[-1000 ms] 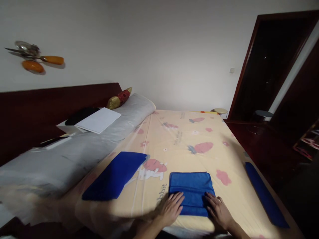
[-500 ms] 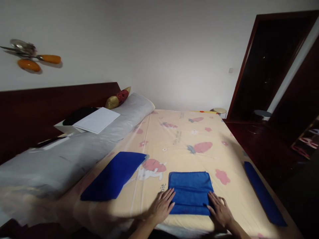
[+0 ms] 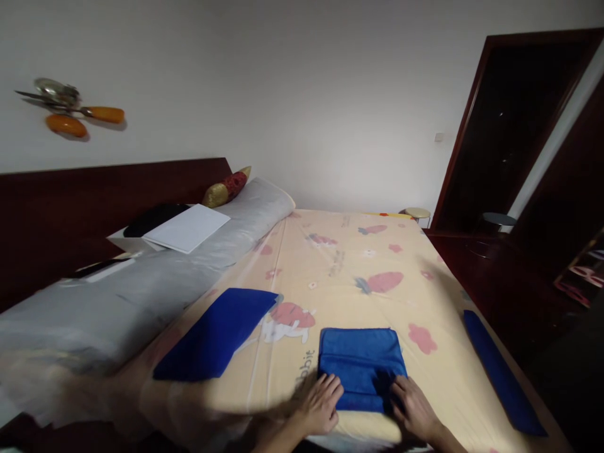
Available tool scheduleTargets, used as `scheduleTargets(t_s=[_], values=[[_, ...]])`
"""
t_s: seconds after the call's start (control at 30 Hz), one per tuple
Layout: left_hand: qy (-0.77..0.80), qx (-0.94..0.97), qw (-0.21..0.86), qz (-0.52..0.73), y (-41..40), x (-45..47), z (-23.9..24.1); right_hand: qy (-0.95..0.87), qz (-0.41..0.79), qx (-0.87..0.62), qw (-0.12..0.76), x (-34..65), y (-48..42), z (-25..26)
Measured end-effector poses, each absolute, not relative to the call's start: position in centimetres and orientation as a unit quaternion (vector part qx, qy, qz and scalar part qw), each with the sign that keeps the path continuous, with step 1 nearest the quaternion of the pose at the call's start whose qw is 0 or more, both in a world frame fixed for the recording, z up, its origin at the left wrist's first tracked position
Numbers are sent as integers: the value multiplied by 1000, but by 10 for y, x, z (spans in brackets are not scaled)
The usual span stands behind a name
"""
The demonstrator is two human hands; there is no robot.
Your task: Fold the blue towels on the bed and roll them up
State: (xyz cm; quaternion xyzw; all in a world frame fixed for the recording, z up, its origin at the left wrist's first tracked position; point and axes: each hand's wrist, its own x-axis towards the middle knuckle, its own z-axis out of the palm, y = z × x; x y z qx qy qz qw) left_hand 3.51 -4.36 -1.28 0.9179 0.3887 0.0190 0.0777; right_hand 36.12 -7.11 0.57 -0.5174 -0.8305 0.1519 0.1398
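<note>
A folded blue cloth point(image 3: 358, 352) lies flat on the bed near its front edge, with crosswise creases. My left hand point(image 3: 323, 402) is at its left side near the lower corner, fingers curled down over the edge. On the opposite side, my right hand point(image 3: 415, 406) has its fingers bent round the lower right edge and casts a dark shadow on the fabric. The fingertips of both hands are partly hidden. To the left lies a flat dark-blue piece point(image 3: 217, 333); a long, narrow blue piece point(image 3: 503, 371) rests along the bed's right edge.
The bed sheet point(image 3: 349, 302) is cream with carrot and rabbit prints. Along the headboard point(image 3: 108, 189) runs a grey covered bolster point(image 3: 189, 277), bearing a white flat board point(image 3: 187, 228). A red-and-gold cushion point(image 3: 229, 187) sits behind. Stools point(image 3: 499, 220) stand beyond, near a dark doorway.
My hands have gone from lying flat on the cloth's sides to curled fingers at its edges, a little closer to me. The camera view has shifted slightly.
</note>
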Motion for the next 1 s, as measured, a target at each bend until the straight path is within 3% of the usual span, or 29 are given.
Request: scheduleTargets(t_s=[0.17, 0.47, 0.77, 1.0], values=[[403, 904, 132, -57, -46, 39, -9, -844, 199, -490, 94, 358, -74, 10], [458, 873, 158, -59, -45, 48, -19, -836, 210, -497, 98, 362, -69, 0], [515, 846, 138, 12, -35, 45, 7, -792, 227, -548, 145, 382, -59, -11], [496, 857, 135, 29, -28, 31, 10, -767, 186, -602, 119, 391, -54, -18]])
